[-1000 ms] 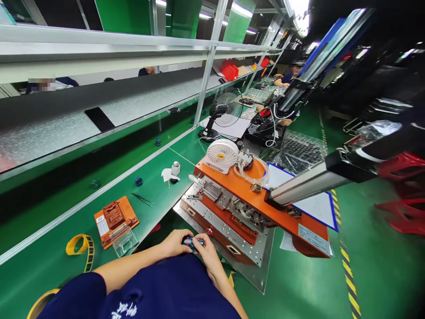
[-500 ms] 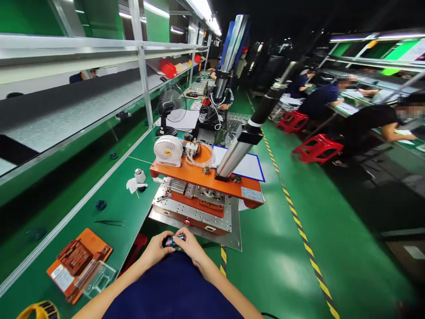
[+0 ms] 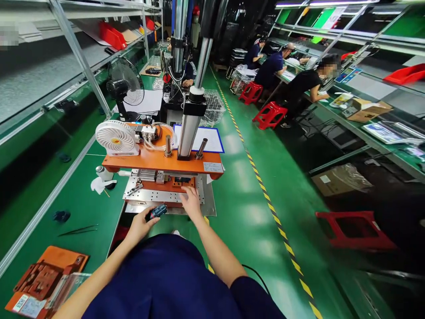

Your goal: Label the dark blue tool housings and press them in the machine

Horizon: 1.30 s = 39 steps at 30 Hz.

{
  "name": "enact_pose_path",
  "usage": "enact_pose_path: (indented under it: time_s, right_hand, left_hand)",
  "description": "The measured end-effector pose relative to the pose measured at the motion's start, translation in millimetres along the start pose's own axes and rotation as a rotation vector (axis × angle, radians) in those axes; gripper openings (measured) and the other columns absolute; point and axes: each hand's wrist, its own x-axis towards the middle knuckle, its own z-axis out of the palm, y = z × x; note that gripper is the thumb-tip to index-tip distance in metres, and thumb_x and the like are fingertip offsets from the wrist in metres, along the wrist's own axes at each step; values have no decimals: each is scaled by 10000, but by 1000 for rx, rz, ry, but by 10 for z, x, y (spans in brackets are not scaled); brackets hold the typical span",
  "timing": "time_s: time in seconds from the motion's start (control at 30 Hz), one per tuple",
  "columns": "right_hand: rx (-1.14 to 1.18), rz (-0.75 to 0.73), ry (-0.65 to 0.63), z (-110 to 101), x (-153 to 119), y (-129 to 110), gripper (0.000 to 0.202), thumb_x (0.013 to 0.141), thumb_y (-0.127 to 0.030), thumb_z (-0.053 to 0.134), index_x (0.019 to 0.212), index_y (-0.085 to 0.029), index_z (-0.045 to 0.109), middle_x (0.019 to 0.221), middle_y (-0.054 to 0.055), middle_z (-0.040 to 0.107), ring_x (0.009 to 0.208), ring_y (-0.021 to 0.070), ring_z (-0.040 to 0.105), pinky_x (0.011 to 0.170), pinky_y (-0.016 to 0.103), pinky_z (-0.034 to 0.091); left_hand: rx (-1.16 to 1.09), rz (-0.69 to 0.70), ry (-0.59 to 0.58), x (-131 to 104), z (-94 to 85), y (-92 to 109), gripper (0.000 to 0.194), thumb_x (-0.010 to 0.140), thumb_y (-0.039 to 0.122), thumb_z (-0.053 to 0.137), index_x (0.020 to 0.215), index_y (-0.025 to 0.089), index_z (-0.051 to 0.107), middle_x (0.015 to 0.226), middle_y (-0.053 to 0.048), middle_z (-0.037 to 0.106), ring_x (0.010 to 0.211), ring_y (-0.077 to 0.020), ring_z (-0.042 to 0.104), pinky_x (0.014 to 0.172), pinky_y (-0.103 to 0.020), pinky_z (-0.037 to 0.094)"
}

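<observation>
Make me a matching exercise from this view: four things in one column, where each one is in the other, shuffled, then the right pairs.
1. Dark blue part
2. White fan
3. Tweezers
4. Right hand

A. On the green bench
B. At the front of the orange machine
C. In the left hand
D. On top of the orange machine

Pairs: 1-C; 2-D; 3-A; 4-B

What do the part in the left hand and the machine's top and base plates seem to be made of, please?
Part: probably dark moulded plastic, from its contoured, faintly shiny surface.
Top plate: perhaps metal, coated smooth orange; its even colour hides the material.
Base plate: silvery bare metal, apparently, from its sheen.
</observation>
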Motion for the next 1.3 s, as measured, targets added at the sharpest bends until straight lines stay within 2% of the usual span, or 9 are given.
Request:
enact_pose_path:
  time_s: [0.1, 0.23, 0.33, 0.47, 0.7, 0.83, 1.0, 1.13, 1.3]
  right_hand:
    - [-139, -56, 38, -183, 487, 109, 406, 926, -265, 584, 1324, -187, 609, 1463, 175, 510, 1443, 379, 315, 1187, 565, 249]
    - [-226, -98, -41, -206, 1007, 182, 283, 873, -264, 693, 1138, -167, 692, 1271, 182, 657, 1316, 380, 494, 1137, 576, 308]
    - [-231, -147, -57, -210, 1123, 209, 284, 874, -291, 705, 1135, -180, 686, 1249, 152, 680, 1286, 349, 537, 1121, 544, 345]
    - [-169, -189, 34, -302, 859, 280, 338, 868, -260, 693, 1198, -197, 658, 1268, 151, 666, 1302, 347, 514, 1145, 514, 339]
    - [37, -93, 332, -504, -227, 687, 340, 895, -331, 623, 1202, -187, 622, 1293, 165, 592, 1243, 303, 530, 1112, 496, 414]
    - [167, 34, 450, -587, -591, 971, 344, 820, -400, 684, 1104, -209, 652, 1227, 135, 621, 1188, 297, 571, 1106, 521, 416]
    - [355, 282, 516, -590, -516, 1258, 450, 720, -532, 742, 1005, -188, 681, 1071, 105, 684, 1031, 276, 646, 980, 454, 516]
    - [519, 486, 495, -494, -206, 1429, 532, 755, -668, 598, 933, -171, 660, 870, 77, 719, 814, 235, 704, 745, 361, 592]
    - [561, 573, 418, -482, 71, 1446, 575, 644, -729, 603, 822, -184, 638, 689, 39, 697, 676, 237, 714, 610, 326, 586]
  left_hand:
    - [47, 55, 40, 182, -9, 43, 505, 774, 475, 681, 1197, 199, 674, 1172, -86, 756, 1102, -282, 689, 1010, -441, 514]
    - [130, 126, 84, 439, -49, 131, 494, 801, 481, 666, 1191, 177, 662, 1199, -114, 732, 1108, -279, 683, 991, -432, 526]
    - [189, 178, 78, 677, -64, 220, 481, 822, 465, 666, 1203, 173, 655, 1210, -124, 722, 1134, -293, 673, 1004, -444, 518]
    - [286, 240, 36, 1096, 31, 368, 436, 862, 368, 659, 1262, 195, 635, 1297, -118, 690, 1215, -298, 639, 1036, -418, 499]
    - [492, 283, -128, 1781, 521, 643, 284, 909, 279, 641, 1176, 198, 692, 1149, -117, 749, 1142, -335, 671, 991, -407, 503]
    - [578, 290, -167, 1929, 744, 720, 328, 928, 335, 626, 1223, 198, 666, 1198, -150, 728, 1160, -353, 661, 1005, -431, 490]
    - [529, 294, -119, 1862, 882, 693, 334, 877, 410, 685, 1159, 230, 692, 1212, -133, 721, 1214, -349, 624, 1049, -446, 453]
    - [410, 171, 110, 1668, 575, 484, 350, 864, 497, 660, 1078, 225, 715, 1205, -132, 720, 1278, -363, 568, 1114, -483, 389]
    - [198, -252, 552, 1187, -372, -14, 496, 1033, 438, 295, 1224, 129, 634, 1185, -193, 690, 1314, -386, 526, 1116, -594, 342]
